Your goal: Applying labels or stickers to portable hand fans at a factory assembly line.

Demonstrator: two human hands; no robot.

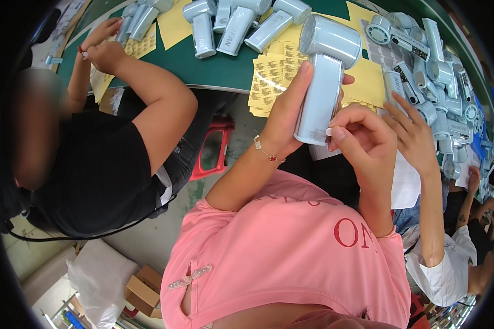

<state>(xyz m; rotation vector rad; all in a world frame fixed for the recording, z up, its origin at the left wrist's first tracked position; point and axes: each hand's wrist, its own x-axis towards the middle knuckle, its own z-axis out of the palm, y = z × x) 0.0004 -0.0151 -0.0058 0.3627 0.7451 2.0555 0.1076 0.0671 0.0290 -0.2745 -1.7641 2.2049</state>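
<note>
A light-blue handheld fan is tilted in front of me, its round head pointing up and away. My left hand wraps round the handle, thumb along its near side and fingertips showing at the far edge. At the handle's lower end, my right hand is closed in a pinch, thumb and forefinger together. A small white piece shows at those fingertips, against the handle's corner; its exact kind is too small to tell.
Yellow sheets of small labels lie on the green table. More fans stand beyond, and a large pile covers the right side. Co-workers sit close on both sides; one's hand reaches in beside my right hand. A red stool is at lower left.
</note>
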